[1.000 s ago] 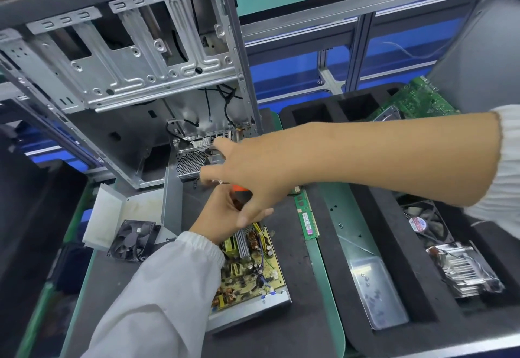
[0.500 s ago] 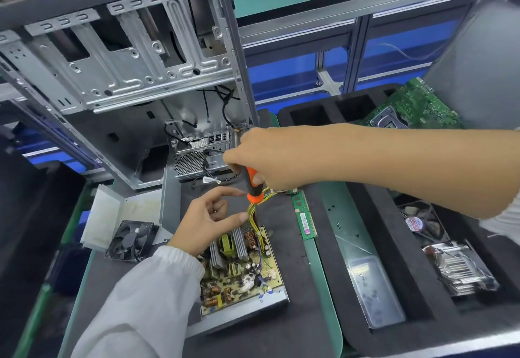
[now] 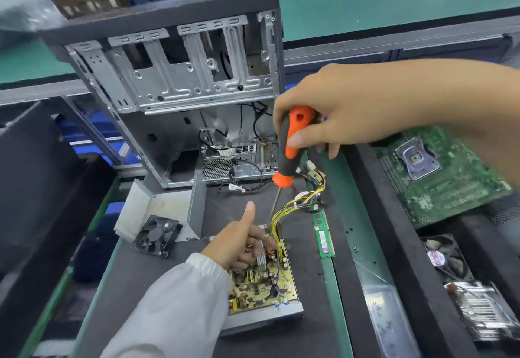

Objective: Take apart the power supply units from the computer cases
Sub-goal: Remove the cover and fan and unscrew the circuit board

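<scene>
A worker's right hand (image 3: 334, 110) grips an orange-and-black screwdriver (image 3: 291, 143), tip down, above an opened power supply unit (image 3: 264, 281) lying on the grey tabletop (image 3: 146, 281) in front of a stripped computer case (image 3: 180, 81). The left hand (image 3: 242, 242) rests on the unit's circuit board, thumb raised, forefinger extended toward the yellow wire bundle (image 3: 284, 214) and the other fingers curled; it appears to pinch nothing.

The unit looks stiff and moderately heavy in its steel tray, but the exposed board and its components are likely fragile; the safest hold is probably the tray's metal edges, not the loose, flexible wires.

To the right, a black foam tray (image 3: 405, 245) holds a green motherboard (image 3: 439, 171) in one compartment, with a small cooler fan (image 3: 441, 256) and a finned heatsink (image 3: 484, 309) in nearer ones. A loose case fan (image 3: 156, 235) and a memory stick (image 3: 323, 233) lie on the tabletop.
</scene>
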